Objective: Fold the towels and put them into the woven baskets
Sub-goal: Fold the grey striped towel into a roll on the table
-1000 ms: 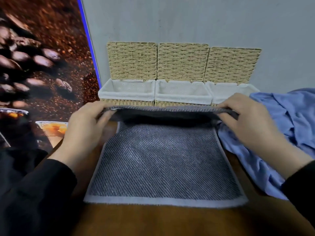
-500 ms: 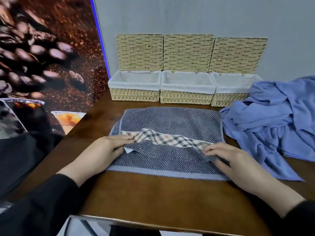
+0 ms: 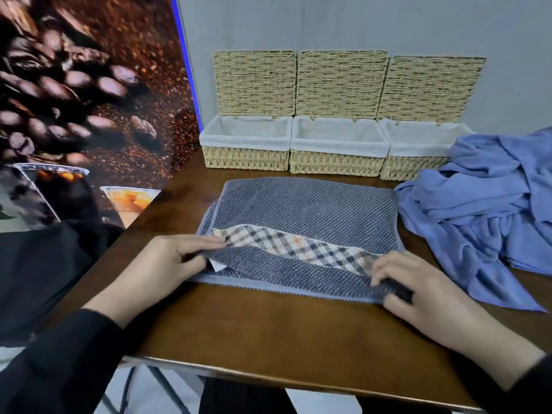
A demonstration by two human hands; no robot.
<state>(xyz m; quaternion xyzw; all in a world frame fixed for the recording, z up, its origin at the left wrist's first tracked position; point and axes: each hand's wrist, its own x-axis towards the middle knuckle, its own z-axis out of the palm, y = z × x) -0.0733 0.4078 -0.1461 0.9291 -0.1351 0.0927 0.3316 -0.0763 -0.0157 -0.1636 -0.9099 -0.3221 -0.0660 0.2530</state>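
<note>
The left hand (image 3: 167, 261) and right hand (image 3: 400, 279) are pinching the half-folded grey ribbed towel (image 3: 307, 210), while the crumpled blue towel (image 3: 490, 210) beside the right hand and three empty lined woven baskets (image 3: 336, 167) beyond both are waiting.

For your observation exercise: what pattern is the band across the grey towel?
A plaid check band in cream, dark and orange, seen in the head view.

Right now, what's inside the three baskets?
Each of the three baskets shows only its white cloth lining; no towel can be seen in any. The blue towel pile covers the right basket's front corner, and the basket bottoms are hidden.
</note>
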